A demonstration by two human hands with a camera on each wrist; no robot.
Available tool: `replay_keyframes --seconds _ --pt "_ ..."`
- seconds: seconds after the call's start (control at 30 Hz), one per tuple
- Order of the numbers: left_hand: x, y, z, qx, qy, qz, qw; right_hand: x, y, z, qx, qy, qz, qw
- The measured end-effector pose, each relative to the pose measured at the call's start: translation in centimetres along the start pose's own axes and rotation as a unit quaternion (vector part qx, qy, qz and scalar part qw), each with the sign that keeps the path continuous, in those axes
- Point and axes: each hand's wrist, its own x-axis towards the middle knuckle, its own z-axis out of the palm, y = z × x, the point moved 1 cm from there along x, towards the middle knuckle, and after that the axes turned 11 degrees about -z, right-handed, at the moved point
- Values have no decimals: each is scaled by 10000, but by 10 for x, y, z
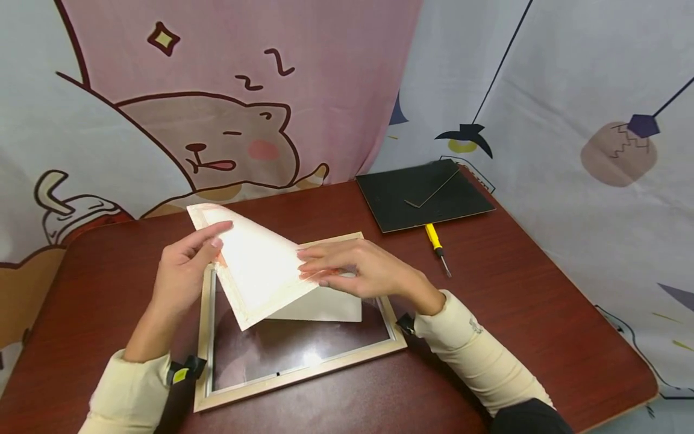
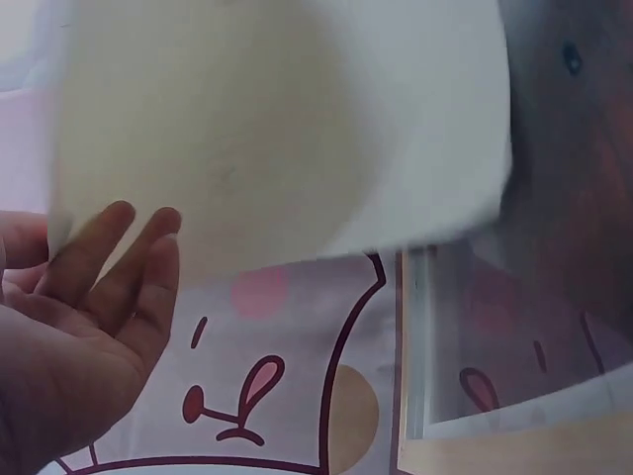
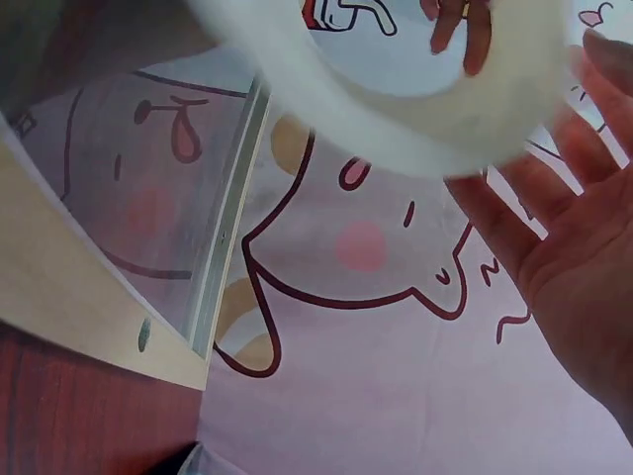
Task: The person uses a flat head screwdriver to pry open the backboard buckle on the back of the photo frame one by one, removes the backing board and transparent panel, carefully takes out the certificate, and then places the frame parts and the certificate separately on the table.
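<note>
A curved white sheet with a cream border is raised over a pale wooden picture frame. At its left edge, my left hand pinches it between thumb and fingers. My right hand touches the sheet's right side with its fingers stretched out. In the right wrist view, the sheet bows in an arc beside the extended fingers of that hand. A shiny see-through pane lies inside the frame. Beneath the raised sheet and right hand shows a second pale flat area.
A dark backing board lies at the table's back right, with a thin bent strip on it. Beside its front edge is a screwdriver with a yellow handle. A printed curtain hangs behind the reddish-brown table.
</note>
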Motion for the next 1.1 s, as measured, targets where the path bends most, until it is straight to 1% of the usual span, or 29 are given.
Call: replay_keyframes --seconds 0.13,0.23,0.3,0.33,0.37,0.4,0.43,0.47,0.53,0.57,0.6,0.67,0.73,0.83,0.87,0.93,1.0,1.03,1.1 --pt "0 3 0 -264 187 55 9995 0 1 -1 45 156 108 9998" --pt "-2 6 0 -548 189 148 9982 -1 2 -3 91 241 484 9985" --pt "-4 8 -1 -932 77 366 9949 -2 3 -3 181 270 861 9958" --pt "-5 9 -1 -1172 -31 546 9916 -3 4 -3 220 283 1086 9934" --pt "-7 10 -1 -1451 -161 747 9865 -3 5 -3 264 297 1320 9905" --pt "-8 10 -2 -1785 -334 977 9785 -4 6 -3 312 302 1576 9865" --pt "-9 10 -2 -2122 -549 1214 9681 -5 8 -3 393 319 1813 9821" --pt "-10 11 -3 -2451 -792 1450 9553 -5 9 -3 484 334 2010 9778" --pt "-12 11 -3 -3053 -1305 1838 9252 -7 11 -2 680 367 2342 9691" --pt "-12 11 -4 -3333 -1557 1990 9083 -7 12 -2 823 402 2497 9640" --pt "-12 11 -4 -3556 -1789 2122 8925 -7 13 -2 968 452 2640 9586" --pt "-12 11 -5 -3887 -2136 2298 8663 -8 16 -1 1175 571 2899 9481" --pt "-11 10 -6 -4183 -2369 2381 8439 -9 18 -1 1436 741 3152 9352" --pt "-9 10 -5 -4507 -2458 2405 8238 -10 22 -1 1967 1078 3360 9148" --pt "-9 10 -5 -4639 -2476 2399 8160 -10 23 -1 2168 1193 3353 9090" --pt "-8 9 -5 -4848 -2509 2393 8029 -10 25 -2 2502 1389 3342 8980" --pt "-8 9 -6 -4988 -2494 2394 7948 -11 27 -3 2657 1541 3303 8925" --pt "-7 8 -6 -5037 -2480 2396 7921 -11 28 -3 2711 1592 3268 8913" --pt "-7 8 -8 -5099 -2415 2377 7907 -12 29 -4 2732 1631 3258 8903"
